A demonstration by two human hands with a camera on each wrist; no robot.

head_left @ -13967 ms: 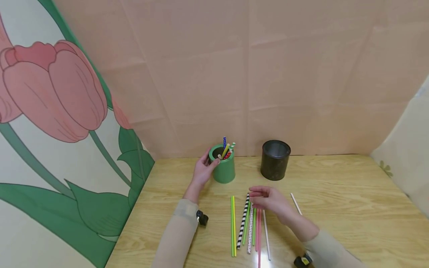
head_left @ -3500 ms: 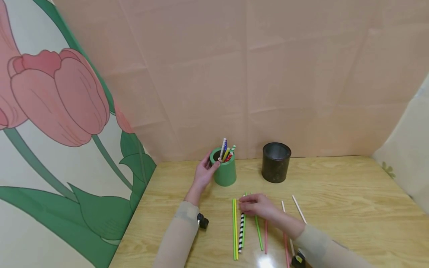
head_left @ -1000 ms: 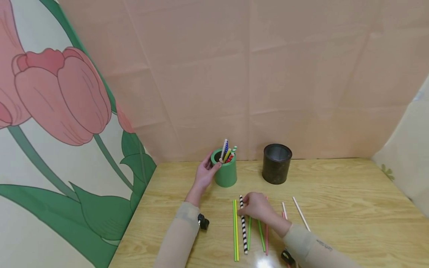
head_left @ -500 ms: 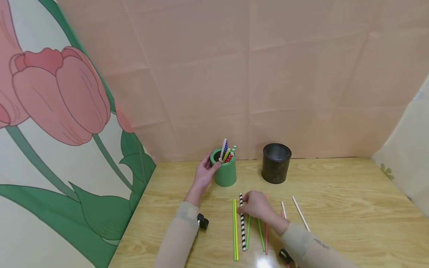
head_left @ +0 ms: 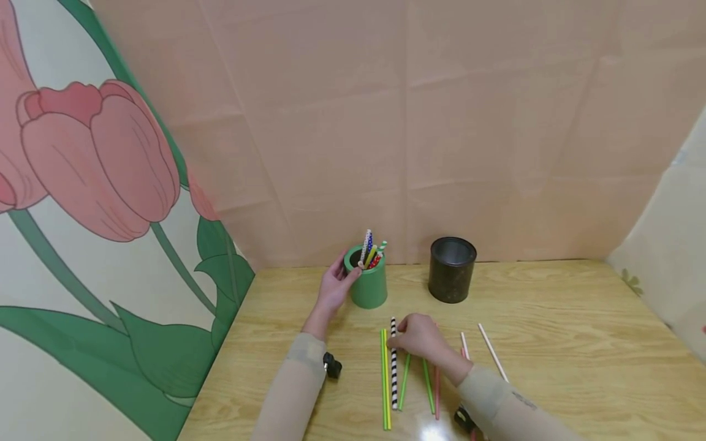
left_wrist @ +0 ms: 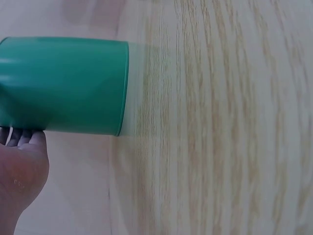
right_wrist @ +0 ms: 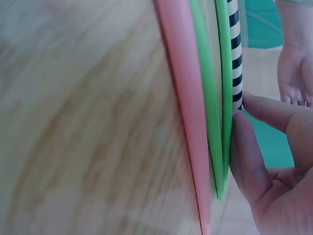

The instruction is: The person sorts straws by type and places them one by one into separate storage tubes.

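Observation:
My left hand (head_left: 333, 289) grips the side of a green cup (head_left: 371, 291), thumb at its rim. Several patterned straws (head_left: 371, 256) stand in this cup, among them white-dotted, blue, yellow and red ones. In the left wrist view the cup's smooth green wall (left_wrist: 68, 83) fills the left side. With thumb and fingertips, my right hand (head_left: 423, 338) pinches a black-and-white striped straw (head_left: 394, 383) near its far end. The right wrist view shows the striped straw (right_wrist: 236, 58) between thumb and finger, beside two green straws (right_wrist: 223, 73) and a pink straw (right_wrist: 183, 83).
A black cup (head_left: 452, 272) stands right of the green one on the wooden table (head_left: 573, 331). A green straw (head_left: 384, 392) and a yellow straw (head_left: 388, 392) lie side by side at left. Further right lies a white straw (head_left: 493, 352). A draped cloth (head_left: 331, 122) hangs behind.
Since the oldest frame, a white dotted straw has gone into the green cup and loose straws have shifted. Lately the right hand took the striped straw, which moved slightly left and away.

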